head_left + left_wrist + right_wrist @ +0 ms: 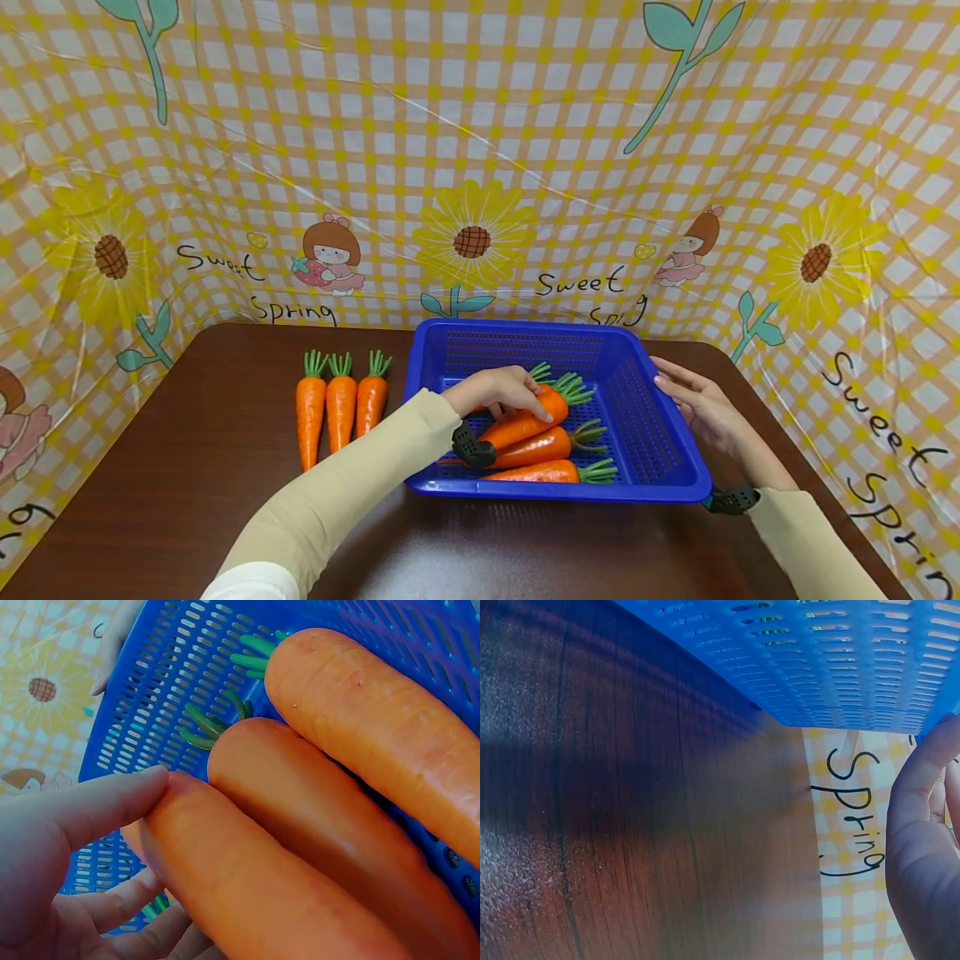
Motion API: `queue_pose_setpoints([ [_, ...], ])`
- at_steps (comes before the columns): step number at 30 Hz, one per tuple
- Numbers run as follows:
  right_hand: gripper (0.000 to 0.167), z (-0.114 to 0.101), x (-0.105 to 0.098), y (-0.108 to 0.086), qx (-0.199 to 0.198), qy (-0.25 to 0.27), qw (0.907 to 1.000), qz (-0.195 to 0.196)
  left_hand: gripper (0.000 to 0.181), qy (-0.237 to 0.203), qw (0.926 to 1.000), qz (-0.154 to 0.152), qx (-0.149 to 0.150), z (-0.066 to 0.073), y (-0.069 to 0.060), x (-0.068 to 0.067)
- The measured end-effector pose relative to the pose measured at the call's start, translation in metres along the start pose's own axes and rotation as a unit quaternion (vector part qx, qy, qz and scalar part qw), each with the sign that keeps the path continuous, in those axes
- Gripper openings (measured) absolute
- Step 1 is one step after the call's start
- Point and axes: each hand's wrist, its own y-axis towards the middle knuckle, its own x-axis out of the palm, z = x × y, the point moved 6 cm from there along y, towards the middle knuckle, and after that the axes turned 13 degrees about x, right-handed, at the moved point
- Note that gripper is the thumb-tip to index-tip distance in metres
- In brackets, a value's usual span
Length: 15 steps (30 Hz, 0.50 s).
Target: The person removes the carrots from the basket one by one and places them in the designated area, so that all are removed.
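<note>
A blue plastic basket [667, 450] holds several orange carrots with green tops. Inside it, my left hand [504, 390] grips one carrot [225, 855], the thumb on its thick end and fingers around the far side. Beside that lies a second carrot [300, 795], and a third carrot [367, 727] lies nearest the basket's front wall. Another green top [540, 371] shows behind the gripped carrot, its body mostly hidden by my hand. My right hand [708, 412] touches the outside of the basket's right wall near the rim, fingers fairly straight.
Three more carrots [341, 408] lie side by side on the brown table [187, 442], left of the basket; my left sleeve [352, 475] covers part of them. A checked cloth [465, 125] with sunflowers hangs behind the table and along both sides.
</note>
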Motion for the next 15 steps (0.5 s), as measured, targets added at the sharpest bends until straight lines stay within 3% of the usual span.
queue_pose_setpoints([
  [4, 0.033, -0.0001, 0.0001, -0.0001, 0.0, 0.004, 1.0, -0.002, 0.05, -0.006, 1.0, 0.004, 0.002, -0.0019, 0.0008, -0.0013],
  [8, 0.033, -0.0005, 0.0004, 0.0, -0.002, 0.006, 1.0, -0.003, 0.019, -0.009, 0.9999, 0.007, 0.008, -0.003, 0.0006, -0.0017],
  [12, 0.033, -0.0008, 0.0008, 0.0, -0.003, 0.003, 1.0, -0.003, 0.039, -0.001, 0.9999, 0.013, 0.011, -0.0038, 0.0002, -0.0014],
  [15, 0.033, -0.0011, 0.0006, 0.0, -0.004, 0.0, 1.0, -0.003, 0.044, -0.005, 0.9998, 0.015, 0.013, -0.0036, 0.0002, -0.001],
])
